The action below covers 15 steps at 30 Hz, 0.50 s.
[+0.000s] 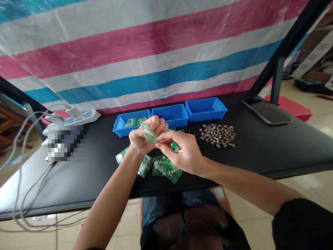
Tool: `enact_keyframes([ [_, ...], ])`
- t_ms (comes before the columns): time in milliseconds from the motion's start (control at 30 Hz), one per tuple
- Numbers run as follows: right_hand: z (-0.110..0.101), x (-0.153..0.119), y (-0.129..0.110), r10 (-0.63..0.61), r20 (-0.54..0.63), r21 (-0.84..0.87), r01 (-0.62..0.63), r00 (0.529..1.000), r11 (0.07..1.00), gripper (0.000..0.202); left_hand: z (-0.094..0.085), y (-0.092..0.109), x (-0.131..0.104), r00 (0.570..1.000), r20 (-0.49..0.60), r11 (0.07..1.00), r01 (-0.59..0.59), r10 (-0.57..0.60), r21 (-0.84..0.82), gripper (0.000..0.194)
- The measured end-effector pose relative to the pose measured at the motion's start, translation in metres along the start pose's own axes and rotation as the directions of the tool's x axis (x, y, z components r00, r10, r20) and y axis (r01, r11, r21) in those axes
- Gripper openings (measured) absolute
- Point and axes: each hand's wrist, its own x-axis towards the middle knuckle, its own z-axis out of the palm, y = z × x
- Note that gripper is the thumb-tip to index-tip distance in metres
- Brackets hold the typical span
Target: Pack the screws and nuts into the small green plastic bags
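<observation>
A small green-tinted clear plastic bag [147, 132] is held up over the middle of the table. My left hand [140, 140] is closed around it, fingers curled. The thumb and forefinger of my right hand [183, 151] pinch the bag's lower right edge. What the bag contains is too blurred to make out. Below my hands lie several similar green bags [170, 170], some with small silvery cylindrical pieces inside. Just beyond my left hand, a blue bin [120, 131] holds more green bags.
Two more blue bins [170, 121] stand along the back, beside a striped sheet [166, 66]. A pile of small metal parts [218, 135] lies right of my hands, with dark thin pieces [191, 132] nearby. A phone [266, 110] rests far right; a power strip [75, 121] and cables occupy the left.
</observation>
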Motion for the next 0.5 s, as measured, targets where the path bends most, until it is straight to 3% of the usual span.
enact_keyframes([
  [300,-0.0015,0.0016,-0.0009,0.138,0.108,0.135,-0.152,0.984,0.979,0.002,-0.0002,-0.0002,-0.0009,0.992,-0.110,0.995,0.064,-0.054,0.082,0.034],
  [500,-0.0009,0.0018,0.0015,0.145,0.142,0.176,-0.169,0.979,0.970,0.005,-0.0014,-0.0009,-0.0006,0.994,-0.087,0.992,0.077,-0.069,0.099,0.028],
])
